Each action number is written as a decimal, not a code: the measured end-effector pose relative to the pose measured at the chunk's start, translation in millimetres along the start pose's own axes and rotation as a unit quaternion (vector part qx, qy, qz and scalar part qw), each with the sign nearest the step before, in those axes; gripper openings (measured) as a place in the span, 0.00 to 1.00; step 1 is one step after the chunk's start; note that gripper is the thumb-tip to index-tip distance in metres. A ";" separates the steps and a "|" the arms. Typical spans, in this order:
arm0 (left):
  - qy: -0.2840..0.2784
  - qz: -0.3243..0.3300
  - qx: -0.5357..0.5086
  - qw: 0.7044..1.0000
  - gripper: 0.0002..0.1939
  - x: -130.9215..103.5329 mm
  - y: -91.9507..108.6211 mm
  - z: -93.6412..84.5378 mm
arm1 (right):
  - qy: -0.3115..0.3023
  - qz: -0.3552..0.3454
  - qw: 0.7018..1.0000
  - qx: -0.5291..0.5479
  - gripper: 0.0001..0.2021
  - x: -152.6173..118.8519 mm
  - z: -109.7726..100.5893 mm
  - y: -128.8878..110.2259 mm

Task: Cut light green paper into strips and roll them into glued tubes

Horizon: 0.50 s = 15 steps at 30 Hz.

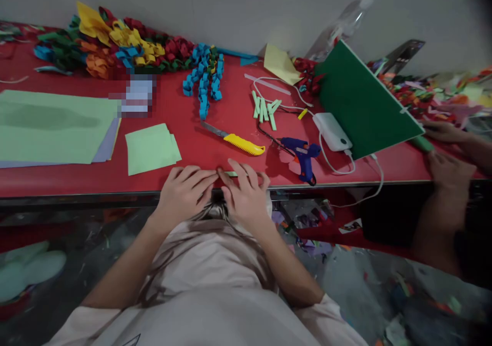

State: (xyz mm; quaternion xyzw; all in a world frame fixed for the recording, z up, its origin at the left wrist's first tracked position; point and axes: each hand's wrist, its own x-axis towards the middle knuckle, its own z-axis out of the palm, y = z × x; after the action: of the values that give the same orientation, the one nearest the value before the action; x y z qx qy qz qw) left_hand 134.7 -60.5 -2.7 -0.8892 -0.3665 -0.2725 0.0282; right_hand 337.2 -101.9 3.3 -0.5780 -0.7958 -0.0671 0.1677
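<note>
At the table's front edge, my left hand (186, 192) and my right hand (248, 195) are side by side with their fingertips nearly meeting. Between and under the fingers lies a narrow light green paper strip (231, 174), mostly covered; both hands press it against the table. A yellow-handled utility knife (244, 144) with its blade out lies just beyond. To the right of my right hand rests a blue glue gun (303, 156). Several folded light green paper pieces (263, 109) lie behind it. On the left sits a stack of light green paper squares (151, 148).
Large paper sheets (46, 130) cover the table's left. Coloured paper chains (134, 43) line the wall, with a blue chain (203, 79) nearer. A green board (365, 100) stands right beside a white power bank (332, 131) and cable. Another person's hands (449, 166) work at far right.
</note>
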 end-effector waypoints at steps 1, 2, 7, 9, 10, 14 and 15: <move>-0.001 0.000 0.001 1.000 0.20 0.3 0.5 -0.4 | 0.008 0.008 1.000 -0.003 0.21 -1.5 1.3 3.7; -0.003 0.001 0.003 1.000 0.20 0.6 1.0 -0.8 | 0.017 0.015 1.000 -0.006 0.21 -4.3 2.0 8.8; 0.004 -0.001 0.007 1.000 0.20 0.5 2.4 -2.1 | 0.067 0.063 0.996 -0.011 0.20 -22.8 1.0 32.8; 0.007 -0.002 0.005 1.000 0.20 -0.4 2.3 -2.9 | 0.089 0.082 0.993 -0.010 0.19 -27.1 1.7 36.7; 0.007 -0.004 0.004 1.000 0.20 -0.8 2.5 -3.4 | 0.096 0.089 0.991 -0.008 0.19 -28.4 2.6 37.6; -0.012 -0.021 0.012 1.000 0.18 2.6 10.9 -3.3 | 0.107 0.087 0.990 0.013 0.20 -30.4 7.2 36.7; -0.020 -0.021 0.019 0.999 0.18 5.5 15.9 -1.5 | 0.107 0.083 0.991 0.017 0.20 -30.6 8.3 35.9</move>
State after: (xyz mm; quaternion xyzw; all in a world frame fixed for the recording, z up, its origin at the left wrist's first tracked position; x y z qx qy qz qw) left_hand 147.8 -69.0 3.7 -0.8859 -0.3907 -0.2480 0.0322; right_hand 377.9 -115.2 -18.1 -0.6283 -0.7238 -0.1008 0.2668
